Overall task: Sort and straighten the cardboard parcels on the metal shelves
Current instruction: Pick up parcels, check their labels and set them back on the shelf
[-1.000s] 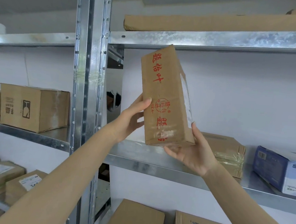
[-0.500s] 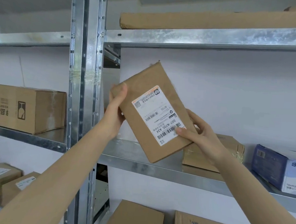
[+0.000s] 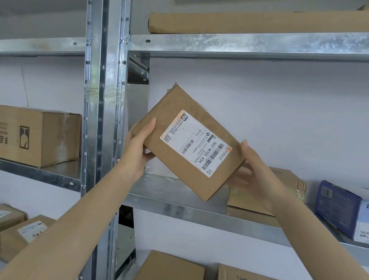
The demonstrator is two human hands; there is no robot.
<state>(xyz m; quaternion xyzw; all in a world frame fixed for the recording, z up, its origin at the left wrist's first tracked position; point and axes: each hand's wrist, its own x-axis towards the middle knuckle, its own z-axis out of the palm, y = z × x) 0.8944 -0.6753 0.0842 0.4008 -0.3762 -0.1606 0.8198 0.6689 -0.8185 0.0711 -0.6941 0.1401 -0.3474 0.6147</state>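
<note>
Cardboard parcel (image 3: 187,144) held in air above middle metal shelf (image 3: 196,204), label face toward camera. Long axis diagonal, upper left to lower right. Left hand (image 3: 138,146) clasps upper-left end; right hand (image 3: 252,171) clasps lower-right edge, fingers behind.

Metal shelf (image 3: 196,208), R of the upright post (image 3: 101,134): taped brown box (image 3: 285,190) lies flat on it, blue-white carton (image 3: 348,212) further R, near shelf edge.
</note>
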